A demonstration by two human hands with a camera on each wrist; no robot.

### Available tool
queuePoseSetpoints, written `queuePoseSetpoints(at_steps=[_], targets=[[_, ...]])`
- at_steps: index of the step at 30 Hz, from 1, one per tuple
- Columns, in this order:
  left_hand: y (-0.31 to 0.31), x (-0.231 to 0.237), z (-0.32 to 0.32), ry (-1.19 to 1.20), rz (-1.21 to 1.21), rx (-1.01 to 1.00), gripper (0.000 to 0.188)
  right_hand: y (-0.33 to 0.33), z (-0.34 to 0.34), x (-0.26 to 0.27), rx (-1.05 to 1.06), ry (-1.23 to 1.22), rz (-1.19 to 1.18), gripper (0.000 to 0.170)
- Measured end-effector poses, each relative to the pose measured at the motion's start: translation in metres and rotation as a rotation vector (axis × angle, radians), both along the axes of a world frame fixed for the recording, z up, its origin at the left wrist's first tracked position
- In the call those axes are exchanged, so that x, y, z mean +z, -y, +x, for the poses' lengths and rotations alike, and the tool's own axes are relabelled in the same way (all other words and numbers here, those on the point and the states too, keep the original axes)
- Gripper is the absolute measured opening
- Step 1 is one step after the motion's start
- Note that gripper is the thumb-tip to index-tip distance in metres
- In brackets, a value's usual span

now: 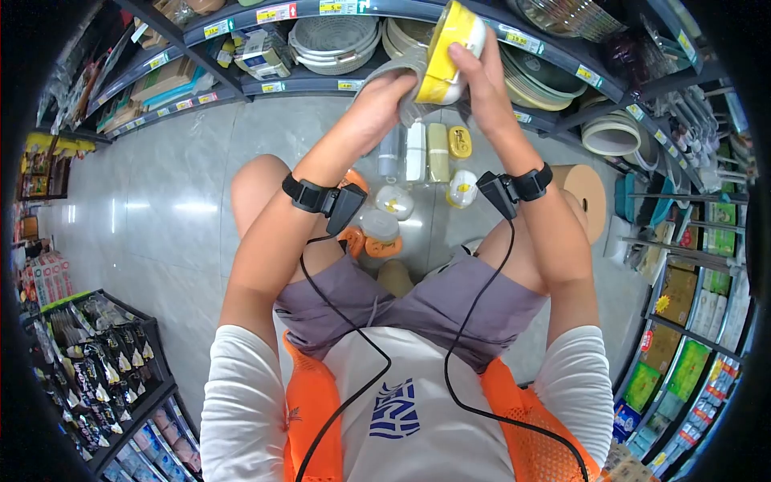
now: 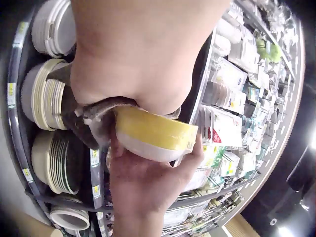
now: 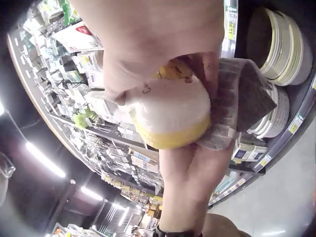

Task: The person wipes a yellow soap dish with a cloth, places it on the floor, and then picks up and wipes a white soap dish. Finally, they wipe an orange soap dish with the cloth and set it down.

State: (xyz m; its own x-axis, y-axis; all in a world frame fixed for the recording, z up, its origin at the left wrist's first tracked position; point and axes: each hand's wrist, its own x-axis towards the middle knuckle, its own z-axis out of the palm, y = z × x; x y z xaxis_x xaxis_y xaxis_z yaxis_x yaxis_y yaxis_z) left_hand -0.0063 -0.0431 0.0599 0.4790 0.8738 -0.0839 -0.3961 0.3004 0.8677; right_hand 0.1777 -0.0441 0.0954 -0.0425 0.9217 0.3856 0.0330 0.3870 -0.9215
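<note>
Out in front of the shelf, my right hand (image 1: 488,84) holds a rounded yellow-and-white container (image 1: 443,68) tilted on its side, thumb on its white part. Clear wrap shines on the container in the right wrist view. My left hand (image 1: 373,120) grips a grey cloth (image 3: 224,106) right beside the container; its fingertips are hidden by the cloth. From the left wrist view, the right palm (image 2: 140,180) supports the container from below, with the cloth at its edge.
On the floor between my legs lie a grey package (image 1: 389,154), a white package (image 1: 415,153), a beige package (image 1: 438,153), a yellow container (image 1: 460,142) and several orange ones (image 1: 383,246). Shelves with stacked basins (image 1: 336,36) curve around ahead. A brown roll (image 1: 585,201) stands by my right knee.
</note>
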Motion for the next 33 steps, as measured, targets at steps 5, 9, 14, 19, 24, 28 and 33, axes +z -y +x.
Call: queuePoseSetpoints(at_steps=[5,9,14,19,24,28,33], targets=[[-0.006,-0.012,0.001,0.052,-0.015,-0.044,0.039,-0.004,0.017,-0.003,0.151,-0.116,-0.234,0.070],[-0.001,0.002,0.005,0.151,-0.028,0.058,0.043,0.006,0.004,-0.003,0.264,-0.086,-0.301,0.071],[-0.007,0.006,0.000,0.234,-0.261,0.049,0.043,0.014,-0.006,0.009,0.248,0.089,-0.247,0.073],[-0.009,0.002,0.002,0.097,-0.062,0.237,0.040,0.004,0.000,-0.002,0.117,0.064,-0.284,0.061],[-0.013,-0.011,-0.001,-0.032,0.082,0.372,0.039,-0.004,-0.001,-0.018,0.033,0.217,-0.077,0.052],[-0.013,-0.005,-0.003,-0.143,0.161,0.387,0.035,-0.001,-0.003,-0.019,0.110,0.186,-0.134,0.050],[-0.032,-0.009,-0.025,-0.682,0.892,0.328,0.029,0.006,-0.001,-0.013,0.198,0.300,-0.165,0.055]])
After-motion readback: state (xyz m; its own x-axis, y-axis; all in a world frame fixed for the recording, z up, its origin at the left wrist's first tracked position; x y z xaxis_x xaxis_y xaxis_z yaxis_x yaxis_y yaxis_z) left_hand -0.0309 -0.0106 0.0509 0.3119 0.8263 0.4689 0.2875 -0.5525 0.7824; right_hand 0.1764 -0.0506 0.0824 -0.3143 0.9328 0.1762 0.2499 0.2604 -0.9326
